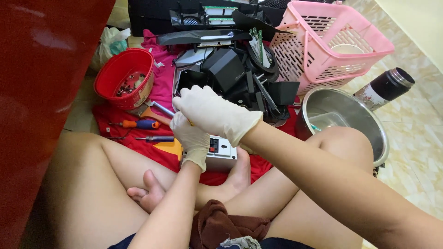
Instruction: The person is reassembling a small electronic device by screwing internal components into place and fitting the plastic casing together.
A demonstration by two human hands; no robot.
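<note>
I sit cross-legged on the floor. My left hand (191,138), in a white glove, presses on a small white box-shaped device (222,152) with a red and black terminal on its face, resting by my foot. Just above it my right hand (214,113), also gloved, is closed around a tool with a yellowish handle that barely shows; its tip is hidden. Both hands meet over the device.
A red bowl (124,76) holding screws stands at the left on a red cloth (161,154). Screwdrivers (140,124) lie beside it. Black plastic parts (230,69) pile up behind, with a pink basket (332,44), a steel pot (346,115) and a flask (385,87) to the right.
</note>
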